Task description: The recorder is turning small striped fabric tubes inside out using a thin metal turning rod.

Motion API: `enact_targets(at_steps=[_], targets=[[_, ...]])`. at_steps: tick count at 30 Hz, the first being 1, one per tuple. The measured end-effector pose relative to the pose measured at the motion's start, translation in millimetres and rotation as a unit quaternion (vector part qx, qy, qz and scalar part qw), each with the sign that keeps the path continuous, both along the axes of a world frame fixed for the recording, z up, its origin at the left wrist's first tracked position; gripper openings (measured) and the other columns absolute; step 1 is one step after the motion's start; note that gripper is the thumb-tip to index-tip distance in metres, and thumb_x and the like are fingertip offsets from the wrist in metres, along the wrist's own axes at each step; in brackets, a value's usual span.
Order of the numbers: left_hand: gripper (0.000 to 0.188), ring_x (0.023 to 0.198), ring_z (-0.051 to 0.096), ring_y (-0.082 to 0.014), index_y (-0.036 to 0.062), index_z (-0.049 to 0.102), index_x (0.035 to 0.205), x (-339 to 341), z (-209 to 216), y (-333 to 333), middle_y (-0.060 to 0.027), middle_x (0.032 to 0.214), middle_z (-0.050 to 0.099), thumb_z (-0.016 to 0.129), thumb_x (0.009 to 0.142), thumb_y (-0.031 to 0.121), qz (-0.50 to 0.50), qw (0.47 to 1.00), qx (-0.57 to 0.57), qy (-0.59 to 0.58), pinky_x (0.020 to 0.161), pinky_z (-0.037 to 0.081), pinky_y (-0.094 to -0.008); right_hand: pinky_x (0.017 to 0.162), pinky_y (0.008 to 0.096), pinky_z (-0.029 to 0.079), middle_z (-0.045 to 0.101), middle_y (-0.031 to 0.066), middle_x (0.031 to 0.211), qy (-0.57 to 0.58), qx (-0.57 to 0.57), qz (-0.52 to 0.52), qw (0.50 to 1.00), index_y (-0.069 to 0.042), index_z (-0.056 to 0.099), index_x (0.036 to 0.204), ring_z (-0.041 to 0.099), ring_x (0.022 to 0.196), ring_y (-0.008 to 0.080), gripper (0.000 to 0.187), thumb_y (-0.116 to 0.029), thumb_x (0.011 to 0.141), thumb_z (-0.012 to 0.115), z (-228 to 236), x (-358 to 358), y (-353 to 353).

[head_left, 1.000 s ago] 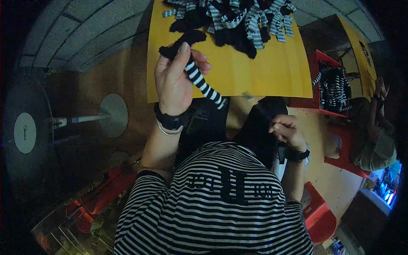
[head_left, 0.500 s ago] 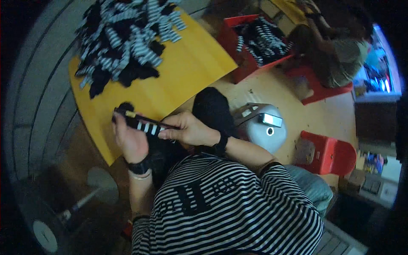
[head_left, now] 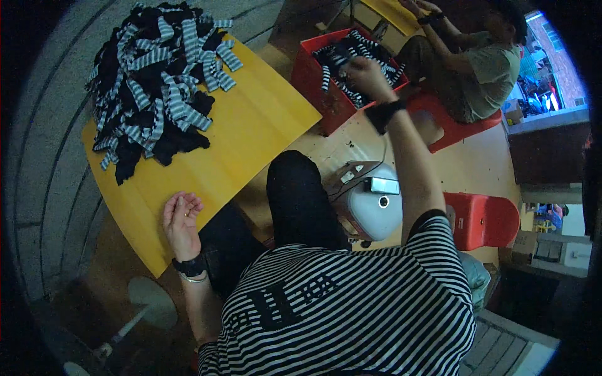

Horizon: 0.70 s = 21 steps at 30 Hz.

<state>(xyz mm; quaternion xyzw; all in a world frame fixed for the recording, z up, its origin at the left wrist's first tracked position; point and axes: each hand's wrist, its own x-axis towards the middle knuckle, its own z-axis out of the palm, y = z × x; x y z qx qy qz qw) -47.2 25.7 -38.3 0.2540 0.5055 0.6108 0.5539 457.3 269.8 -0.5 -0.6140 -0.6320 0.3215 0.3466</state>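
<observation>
My right hand reaches over the red bin, which holds many black-and-white striped knit pieces. A smeared dark piece with pale stripes shows beside its fingers; motion blur hides whether they grip it. Nothing is in my left hand, which rests palm up with loosely bent fingers at the near edge of the yellow table. Farther back on that table lies a big heap of black and grey-striped knit pieces.
A grey-white rounded bin stands by my knee with a phone-like device on its top. To the right is a red plastic stool. Another person sits beyond the red bin at a second yellow table.
My right hand has swung away from my left, up and right to the red bin. My left hand has let go of the folded black piece with white stripes.
</observation>
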Motion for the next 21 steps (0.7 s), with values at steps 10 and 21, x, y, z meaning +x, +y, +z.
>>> enact_targets(at_steps=[10, 21], targets=[[0.019, 0.087, 0.063, -0.0148, 0.0012, 0.061, 0.111, 14.3, 24.7, 51.5, -0.0058, 0.099, 0.066, 0.063, 0.094, 0.009, -0.015, 0.985, 0.027, 0.169, 0.08, 0.052, -0.0296, 0.063, 0.034, 0.045, 0.063, 0.0089, 0.072, -0.114, 0.094, -0.189, 0.971, 0.003, 0.066, 0.091, 0.054, 0.064, 0.0175, 0.032, -0.029, 0.089, 0.068, -68.6, 66.7, -0.4], [0.029, 0.073, 0.062, -0.0202, 0.0, 0.064, 0.1, 9.0, 17.0, 228.6, -0.0096, 0.089, 0.067, 0.077, 0.082, 0.018, 0.172, 0.709, 0.14, 0.669, 0.069, 0.051, -0.0359, 0.058, 0.0215, 0.037, 0.059, -0.0039, 0.074, 0.195, -0.106, 0.03, 0.975, 0.0, 0.067, 0.086, 0.048, 0.067, 0.0032, 0.021, -0.019, 0.093, 0.069, 21.1, -178.6, -135.1]])
